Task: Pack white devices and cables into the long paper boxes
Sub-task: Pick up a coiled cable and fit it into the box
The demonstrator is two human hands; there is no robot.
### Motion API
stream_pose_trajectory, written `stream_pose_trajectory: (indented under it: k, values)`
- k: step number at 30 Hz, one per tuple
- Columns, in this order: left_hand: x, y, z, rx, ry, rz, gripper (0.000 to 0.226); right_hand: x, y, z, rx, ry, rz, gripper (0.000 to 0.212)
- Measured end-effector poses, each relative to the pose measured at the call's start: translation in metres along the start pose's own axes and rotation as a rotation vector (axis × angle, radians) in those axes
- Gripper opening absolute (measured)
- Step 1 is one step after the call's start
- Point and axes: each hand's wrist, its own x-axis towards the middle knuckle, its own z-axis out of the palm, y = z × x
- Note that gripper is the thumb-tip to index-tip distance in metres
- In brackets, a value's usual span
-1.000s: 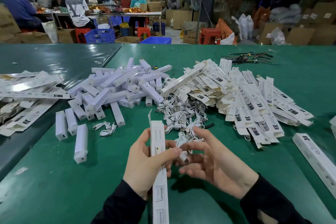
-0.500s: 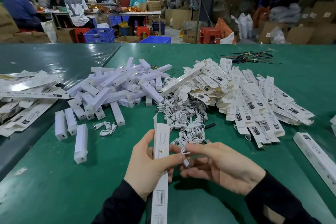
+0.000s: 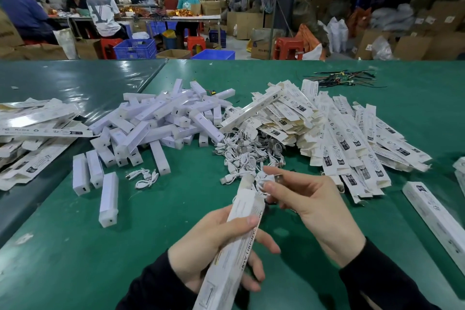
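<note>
At the table's near edge the left hand (image 3: 216, 241) grips a long paper box (image 3: 234, 241), tilted up and away, its open end toward the right hand (image 3: 309, 199), which pinches a coiled white cable (image 3: 264, 182) at the box mouth. Beyond lies a pile of cables (image 3: 246, 153), then white devices (image 3: 161, 121) heaped mid-table and flat boxes (image 3: 347, 133) to the right. Black wires (image 3: 344, 78) lie near the far edge.

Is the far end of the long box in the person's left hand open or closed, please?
Open: the flap at the far end of the long box stands up, unfolded, while the right hand pinches a white cable at its mouth.
</note>
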Motion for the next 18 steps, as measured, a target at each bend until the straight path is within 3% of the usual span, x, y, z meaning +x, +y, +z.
stream_pose_trajectory:
  k: [4, 8, 11, 14, 18]
  values:
    - [0.000, 0.000, -0.001, -0.088, -0.072, 0.001, 0.026, -0.003, 0.000, 0.004, 0.033, -0.084, -0.012, 0.026]
    - [0.004, -0.008, 0.000, -0.019, 0.005, 0.007, 0.035, -0.004, 0.002, 0.008, 0.027, -0.124, -0.012, 0.025]
    - [0.006, -0.013, -0.001, 0.141, 0.182, 0.062, 0.057, -0.005, 0.002, 0.009, -0.038, -0.151, 0.014, 0.033]
    - [0.007, -0.013, -0.001, 0.159, 0.250, 0.145, 0.058, -0.004, 0.001, 0.007, -0.124, -0.113, 0.027, 0.040]
    - [0.005, -0.009, -0.001, 0.087, 0.213, 0.232, 0.048, -0.001, 0.004, 0.003, -0.174, -0.097, 0.035, 0.036]
